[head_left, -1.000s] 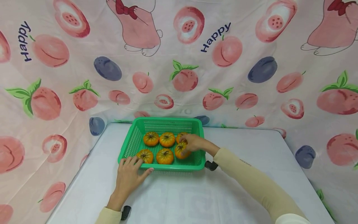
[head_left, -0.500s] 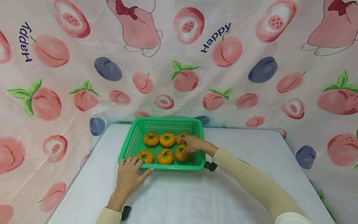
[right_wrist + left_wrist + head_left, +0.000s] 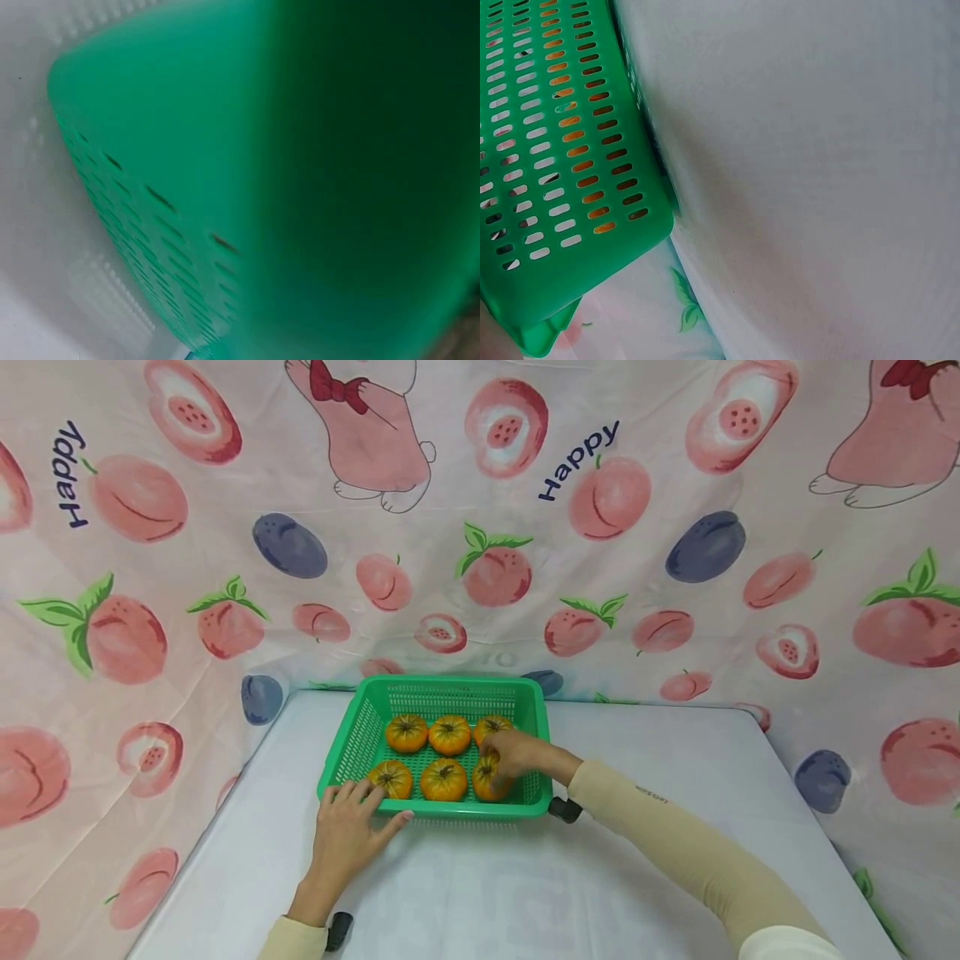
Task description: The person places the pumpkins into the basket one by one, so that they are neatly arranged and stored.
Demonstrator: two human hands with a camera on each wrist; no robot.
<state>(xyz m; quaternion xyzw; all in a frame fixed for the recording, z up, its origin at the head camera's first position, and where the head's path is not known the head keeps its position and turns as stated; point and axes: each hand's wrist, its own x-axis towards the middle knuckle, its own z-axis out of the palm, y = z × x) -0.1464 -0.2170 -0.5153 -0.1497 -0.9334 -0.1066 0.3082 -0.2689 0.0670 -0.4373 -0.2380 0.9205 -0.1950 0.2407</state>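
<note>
A green slotted plastic basket [image 3: 534,809] holds several small orange pumpkins in two rows. My right hand [image 3: 520,755] reaches in over the right side and grips the front-right mini pumpkin [image 3: 489,774], fingers and thumb partly covering it. Just behind it sits the back-right mini pumpkin [image 3: 494,727], overlapped by the hand. My left hand [image 3: 347,828] holds the basket's front-left rim, fingers over the edge and thumb along the outside. Beside those fingers lies the front-left mini pumpkin [image 3: 393,779]; the front-middle mini pumpkin [image 3: 443,781] is to its right.
The basket stands on a white-covered table [image 3: 645,735], near its back edge. Behind it hangs a pink cloth [image 3: 450,560] printed with fruit. In the right wrist view the basket wall [image 3: 165,142] fills most of the picture, blurred up close.
My right hand has moved slightly toward the front with the mini pumpkin, and more of the back-right one now shows. The left hand and basket have stayed in place.
</note>
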